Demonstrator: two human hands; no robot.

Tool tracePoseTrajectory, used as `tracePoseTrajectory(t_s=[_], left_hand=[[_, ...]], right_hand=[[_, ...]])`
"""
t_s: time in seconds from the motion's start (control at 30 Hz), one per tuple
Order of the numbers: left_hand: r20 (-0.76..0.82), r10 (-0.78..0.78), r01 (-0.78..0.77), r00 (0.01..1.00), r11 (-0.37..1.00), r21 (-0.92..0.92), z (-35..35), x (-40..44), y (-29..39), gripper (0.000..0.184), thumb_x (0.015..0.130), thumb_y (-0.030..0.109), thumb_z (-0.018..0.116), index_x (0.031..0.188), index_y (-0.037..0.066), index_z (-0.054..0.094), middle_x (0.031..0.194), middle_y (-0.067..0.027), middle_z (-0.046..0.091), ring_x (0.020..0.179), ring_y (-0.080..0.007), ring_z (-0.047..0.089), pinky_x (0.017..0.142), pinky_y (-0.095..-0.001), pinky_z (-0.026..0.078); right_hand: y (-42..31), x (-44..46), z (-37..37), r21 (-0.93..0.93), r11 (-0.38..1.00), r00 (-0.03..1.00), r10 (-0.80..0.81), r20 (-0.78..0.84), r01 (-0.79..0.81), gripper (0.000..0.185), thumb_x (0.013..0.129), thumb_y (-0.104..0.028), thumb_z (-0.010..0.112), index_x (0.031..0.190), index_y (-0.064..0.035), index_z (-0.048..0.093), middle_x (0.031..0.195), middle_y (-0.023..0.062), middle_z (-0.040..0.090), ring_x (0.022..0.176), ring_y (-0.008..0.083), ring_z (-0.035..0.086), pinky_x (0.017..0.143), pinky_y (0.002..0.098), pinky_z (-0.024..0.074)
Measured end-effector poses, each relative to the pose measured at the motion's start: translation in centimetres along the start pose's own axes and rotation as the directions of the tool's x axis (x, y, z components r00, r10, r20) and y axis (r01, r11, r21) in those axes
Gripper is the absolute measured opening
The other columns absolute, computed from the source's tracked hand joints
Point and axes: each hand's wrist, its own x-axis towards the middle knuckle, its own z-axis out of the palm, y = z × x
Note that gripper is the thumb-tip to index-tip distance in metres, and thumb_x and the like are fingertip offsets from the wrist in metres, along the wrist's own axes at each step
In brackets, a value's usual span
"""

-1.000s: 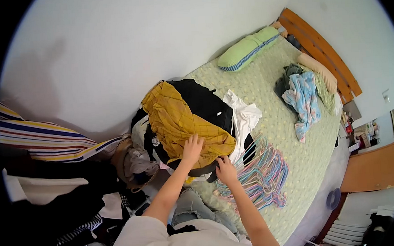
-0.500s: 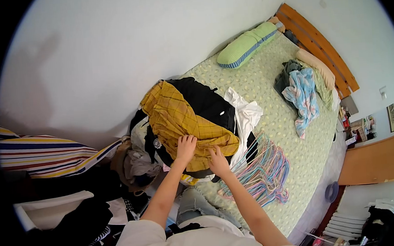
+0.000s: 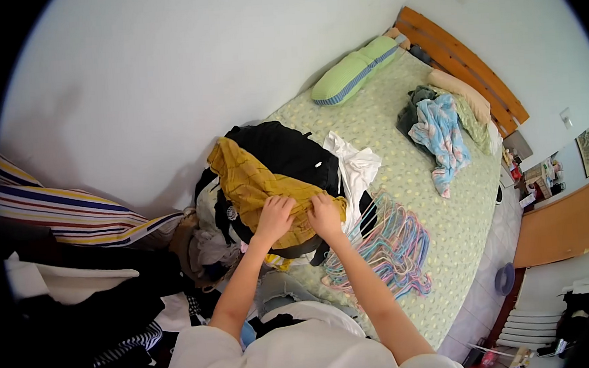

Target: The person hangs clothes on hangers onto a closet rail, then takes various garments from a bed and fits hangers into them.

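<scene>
A mustard plaid shirt (image 3: 243, 177) lies crumpled over a heap of clothes at the near end of the bed. My left hand (image 3: 276, 217) is closed on its near middle, fingers curled into the cloth. To the right, my right hand (image 3: 324, 216) grips the same shirt, a short gap from the left. Behind the shirt is a black garment (image 3: 282, 147) with a small white tag. White cloth (image 3: 352, 163) hangs off the heap's right side. Whatever lies under the shirt is mostly hidden.
Many pastel hangers (image 3: 393, 249) lie tangled on the bed (image 3: 457, 258) at right. A green bolster (image 3: 355, 76) and a blue patterned garment (image 3: 440, 134) are farther back. Striped cloth (image 3: 73, 207) and dark clothes (image 3: 106, 310) fill the left side.
The shirt's far edge has been drawn toward me, baring more of the black garment. My fingers have closed on the cloth, with both hands slightly higher. The view has shifted slightly.
</scene>
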Motion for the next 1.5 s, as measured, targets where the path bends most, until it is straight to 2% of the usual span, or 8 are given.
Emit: tracePoseTrajectory(t_s=[0.2,0.33,0.43,0.57,0.67,0.93,1.07,1.5], left_hand=[[-0.132,-0.207,0.217,0.969,0.974,0.060,-2.2,1.1,0.7,0.038,0.063,-0.001,0.067,0.099,0.003,0.056,0.097,-0.0109,0.052,0.098,-0.0316,0.051,0.084,-0.0409,0.043],[-0.177,-0.263,0.280,0.948,0.957,0.074,-3.9,2.3,1.1,0.037,0.064,-0.003,0.068,0.098,0.003,0.057,0.095,-0.0085,0.049,0.095,-0.0291,0.052,0.078,-0.0394,0.047],[-0.186,-0.270,0.292,0.945,0.951,0.100,-6.0,4.6,2.0,0.032,0.067,-0.005,0.066,0.095,0.007,0.057,0.094,-0.0067,0.051,0.092,-0.0280,0.054,0.073,-0.0395,0.048],[-0.275,-0.259,0.296,0.926,0.950,0.100,-9.1,8.3,2.6,0.030,0.069,-0.005,0.062,0.095,0.008,0.057,0.090,-0.0089,0.056,0.088,-0.0300,0.057,0.071,-0.0397,0.049],[-0.344,-0.244,0.308,0.907,0.941,0.142,-12.0,10.6,3.2,0.028,0.070,-0.004,0.061,0.096,0.008,0.057,0.093,-0.0080,0.057,0.089,-0.0296,0.058,0.069,-0.0397,0.048],[-0.521,-0.128,0.281,0.844,0.933,0.226,-18.4,14.2,5.4,0.029,0.070,-0.003,0.058,0.095,0.012,0.057,0.090,-0.0042,0.057,0.085,-0.0260,0.058,0.063,-0.0397,0.048],[-0.525,-0.136,0.311,0.840,0.914,0.261,-19.8,14.9,5.4,0.029,0.071,-0.002,0.056,0.095,0.013,0.058,0.087,-0.0036,0.057,0.081,-0.0255,0.058,0.061,-0.0394,0.048],[-0.612,-0.153,0.321,0.776,0.931,0.175,-21.0,15.3,3.5,0.028,0.073,-0.006,0.051,0.094,0.011,0.059,0.090,-0.0060,0.057,0.086,-0.0292,0.056,0.068,-0.0405,0.047]], right_hand=[[-1.3,2.5,-8.9,-0.093,0.995,0.961,-0.069,-0.267,0.046,0.014,0.072,-0.006,0.060,0.085,-0.0014,0.056,0.083,0.0136,0.055,0.084,0.0336,0.049,0.075,0.0429,0.0422],[-0.8,2.2,-14.0,-0.086,0.996,0.934,-0.006,-0.357,-0.026,0.012,0.078,-0.007,0.057,0.089,-0.0012,0.057,0.083,0.0161,0.060,0.085,0.0367,0.054,0.075,0.0437,0.0441],[0.3,1.7,-16.2,0.039,0.972,0.927,0.233,-0.293,-0.232,0.012,0.082,-0.010,0.056,0.092,-0.0026,0.057,0.080,0.0190,0.061,0.076,0.0389,0.057,0.067,0.0450,0.0458],[1.7,1.9,-18.4,0.157,0.964,0.907,0.256,-0.335,-0.214,0.014,0.083,-0.011,0.057,0.095,-0.0035,0.057,0.074,0.0217,0.061,0.072,0.0400,0.059,0.062,0.0439,0.0463],[2.4,2.2,-20.3,0.099,0.985,0.914,0.166,-0.370,-0.139,0.015,0.082,-0.010,0.058,0.096,-0.0039,0.057,0.077,0.0215,0.062,0.073,0.0398,0.060,0.062,0.0436,0.0463],[0.9,3.8,-24.8,0.063,0.991,0.883,0.134,-0.451,-0.119,0.017,0.078,-0.006,0.061,0.095,-0.0047,0.058,0.073,0.0182,0.061,0.066,0.0367,0.058,0.058,0.0403,0.0446],[1.5,4.3,-25.7,0.096,0.988,0.872,0.155,-0.464,-0.124,0.013,0.076,-0.007,0.063,0.088,-0.0032,0.060,0.071,0.0172,0.061,0.066,0.0352,0.058,0.058,0.0392,0.0447],[4.3,2.4,-27.5,-0.159,0.963,0.901,0.135,-0.413,-0.217,0.020,0.069,-0.005,0.055,0.087,-0.0062,0.064,0.092,0.0133,0.063,0.085,0.0358,0.059,0.071,0.0424,0.0470]])
